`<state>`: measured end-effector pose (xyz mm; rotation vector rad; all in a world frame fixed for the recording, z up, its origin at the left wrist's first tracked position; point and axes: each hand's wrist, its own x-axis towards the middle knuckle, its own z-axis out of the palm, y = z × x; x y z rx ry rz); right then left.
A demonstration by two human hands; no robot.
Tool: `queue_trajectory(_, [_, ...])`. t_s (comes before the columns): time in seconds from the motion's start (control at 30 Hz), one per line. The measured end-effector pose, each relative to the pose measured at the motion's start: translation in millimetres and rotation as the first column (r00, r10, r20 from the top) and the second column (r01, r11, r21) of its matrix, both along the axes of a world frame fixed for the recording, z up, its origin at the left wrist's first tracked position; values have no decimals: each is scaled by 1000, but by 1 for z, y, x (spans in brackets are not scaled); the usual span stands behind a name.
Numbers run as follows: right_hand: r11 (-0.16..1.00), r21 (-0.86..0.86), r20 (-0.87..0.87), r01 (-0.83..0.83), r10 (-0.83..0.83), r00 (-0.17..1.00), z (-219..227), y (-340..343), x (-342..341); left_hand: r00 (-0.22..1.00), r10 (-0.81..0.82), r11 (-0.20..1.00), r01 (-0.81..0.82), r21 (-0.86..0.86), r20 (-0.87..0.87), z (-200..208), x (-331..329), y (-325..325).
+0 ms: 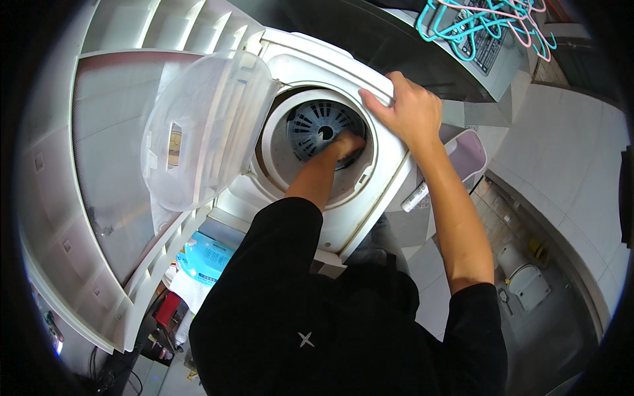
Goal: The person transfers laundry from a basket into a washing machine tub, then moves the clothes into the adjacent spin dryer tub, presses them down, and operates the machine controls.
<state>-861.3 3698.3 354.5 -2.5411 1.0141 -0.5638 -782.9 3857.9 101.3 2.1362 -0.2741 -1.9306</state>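
Observation:
A white washing machine point(389, 165) stands in front of me with its round tub point(277, 155) uncovered. The translucent lid point(205, 125) is swung up toward the left. My left hand point(349, 144) reaches down inside the tub, close to the right side of its slotted, blue-grey bottom point(310, 135). Its fingers are mostly hidden, and nothing held can be made out. Up at the machine's far right edge is my right hand point(416, 109), thumb on the top and fingers curled over the rim. No laundry shows in the visible part of the tub.
A large white ribbed frame with a grey panel point(112, 138) fills the left side. Turquoise and pink hangers point(475, 30) lie over a keyboard point(485, 56) at the upper right. A pale purple bin point(467, 155) stands right of the machine; a blue packet point(205, 257) lies lower left.

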Motion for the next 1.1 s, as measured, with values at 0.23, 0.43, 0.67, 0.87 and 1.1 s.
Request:
queue_trajectory(0.23, [998,61,-87,1,4,996,1,-1,-4,997,-39,999,37,-28,-59,17,16,-5])
queue_trajectory(0.43, [1000,-5,-49,27,-27,998,-10,-3,-11,759,-503,837,547,15,413,112,10,-6])
queue_trajectory(0.67, [999,45,-117,8,-2,993,4,2,-2,807,282,844,-465,266,519,100,-8,-7])
queue_trajectory(0.87, [996,86,-127,10,1,992,6,1,1,694,541,677,-694,243,475,76,-5,-16])
queue_trajectory(1.1, [997,63,-158,38,-27,987,3,1,1,704,558,679,-692,245,440,52,-14,-4])
